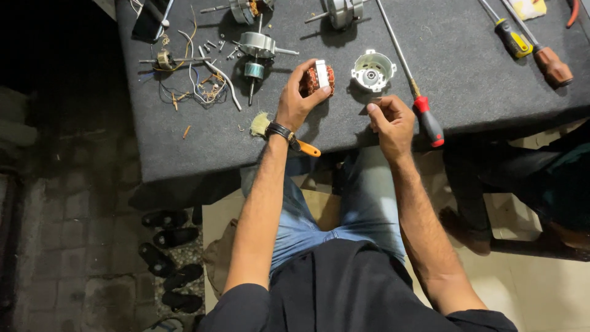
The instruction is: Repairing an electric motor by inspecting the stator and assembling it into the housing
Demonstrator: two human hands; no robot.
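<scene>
The person sits at a dark table [184, 141] with small motor parts spread on it. The left hand [296, 98] is wrapped around a small motor core [319, 79], a round lump of copper wire with a white piece on top, and lifts it just above the table. A black watch [281, 131] sits on that wrist. The right hand [388, 120] holds nothing big; its fingers are curled in, with the thumb and first finger pinched close, and I cannot tell if a tiny bit is between them. Just beside the core, to its right, sits a white round motor cover [373, 71], open side up. A long screwdriver with a red handle [429, 123] lies next to the right hand. A little brush with an orange handle [307, 147] pokes out under the left wrist. Farther off to the left are loose wires [196, 92], screws and a silver motor with a shaft [258, 46]. Two more screwdrivers [534, 52] lie at the far right. It looks like the motor is in pieces and the core is being looked over or turned in the hand. I think the next move needs a steady grip on the core, and the free hand would need to open up before it picks up the cover or a tool.
</scene>
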